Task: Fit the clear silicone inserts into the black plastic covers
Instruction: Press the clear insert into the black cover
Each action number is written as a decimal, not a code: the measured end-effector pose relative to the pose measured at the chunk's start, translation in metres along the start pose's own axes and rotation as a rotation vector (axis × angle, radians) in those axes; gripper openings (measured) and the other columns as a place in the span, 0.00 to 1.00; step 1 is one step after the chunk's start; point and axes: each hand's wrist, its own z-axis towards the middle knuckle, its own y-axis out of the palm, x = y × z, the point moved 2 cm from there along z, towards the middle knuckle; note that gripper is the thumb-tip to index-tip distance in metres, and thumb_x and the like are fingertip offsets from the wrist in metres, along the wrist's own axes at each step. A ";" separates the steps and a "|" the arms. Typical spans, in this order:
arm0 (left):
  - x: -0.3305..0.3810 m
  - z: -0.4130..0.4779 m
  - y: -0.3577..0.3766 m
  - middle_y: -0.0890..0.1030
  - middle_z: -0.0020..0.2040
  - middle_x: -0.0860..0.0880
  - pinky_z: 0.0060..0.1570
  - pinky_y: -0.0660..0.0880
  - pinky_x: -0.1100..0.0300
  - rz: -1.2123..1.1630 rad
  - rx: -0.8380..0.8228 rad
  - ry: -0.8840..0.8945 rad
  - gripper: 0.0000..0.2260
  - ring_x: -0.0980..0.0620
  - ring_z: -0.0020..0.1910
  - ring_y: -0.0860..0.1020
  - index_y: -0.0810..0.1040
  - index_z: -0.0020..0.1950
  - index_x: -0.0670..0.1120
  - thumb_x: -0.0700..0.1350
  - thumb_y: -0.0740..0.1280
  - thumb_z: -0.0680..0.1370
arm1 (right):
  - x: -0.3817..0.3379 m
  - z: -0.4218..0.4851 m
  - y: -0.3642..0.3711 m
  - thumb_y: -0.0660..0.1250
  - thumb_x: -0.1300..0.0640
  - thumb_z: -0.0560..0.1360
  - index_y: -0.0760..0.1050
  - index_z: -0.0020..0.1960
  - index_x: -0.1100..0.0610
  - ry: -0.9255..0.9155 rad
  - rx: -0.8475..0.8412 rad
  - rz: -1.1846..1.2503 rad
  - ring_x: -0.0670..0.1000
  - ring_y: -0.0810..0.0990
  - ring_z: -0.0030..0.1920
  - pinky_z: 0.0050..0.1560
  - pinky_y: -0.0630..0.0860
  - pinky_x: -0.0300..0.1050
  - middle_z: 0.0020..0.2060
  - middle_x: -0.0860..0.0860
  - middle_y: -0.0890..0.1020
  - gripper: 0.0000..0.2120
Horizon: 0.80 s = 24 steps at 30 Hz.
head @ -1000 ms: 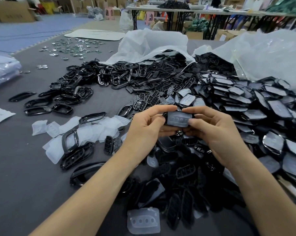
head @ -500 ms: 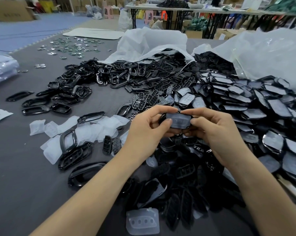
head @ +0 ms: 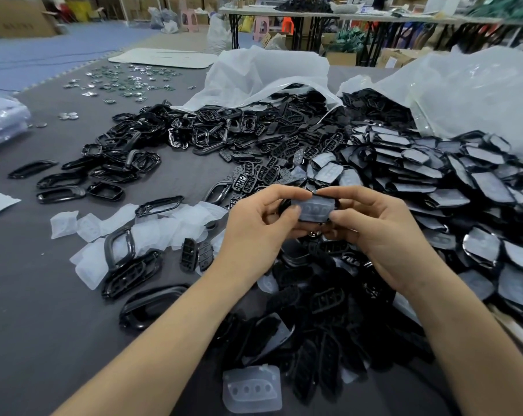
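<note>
The left hand (head: 255, 226) and right hand (head: 380, 228) are together pinching one black cover (head: 336, 202) with a clear silicone insert (head: 315, 209) lying in it, above the black heap. A loose insert (head: 252, 388) is lying on the grey table (head: 29, 325) nearest the camera.

A clear silicone insert (head: 315, 209) with three round dimples lies face-up in a black cover (head: 337, 202).

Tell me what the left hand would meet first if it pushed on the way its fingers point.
The left hand points rightward into the cover-and-insert piece it pinches; just beyond that, probably the right hand gripping the other end.
</note>
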 end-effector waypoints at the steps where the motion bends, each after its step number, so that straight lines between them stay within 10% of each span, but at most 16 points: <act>1: 0.000 0.000 0.000 0.85 0.45 0.45 0.41 0.79 0.63 0.002 -0.001 0.000 0.10 0.49 0.40 0.85 0.80 0.51 0.43 0.31 0.62 0.79 | 0.000 0.000 0.000 0.64 0.72 0.74 0.83 0.49 0.56 -0.006 0.010 -0.012 0.52 0.81 0.38 0.39 0.78 0.41 0.39 0.55 0.82 0.14; 24: 0.002 -0.002 0.001 0.84 0.44 0.43 0.45 0.82 0.56 0.012 -0.062 -0.043 0.07 0.47 0.41 0.85 0.80 0.51 0.43 0.34 0.65 0.78 | 0.001 0.002 -0.001 0.72 0.59 0.64 0.79 0.42 0.60 0.054 0.040 0.035 0.47 0.77 0.27 0.30 0.75 0.36 0.29 0.52 0.81 0.08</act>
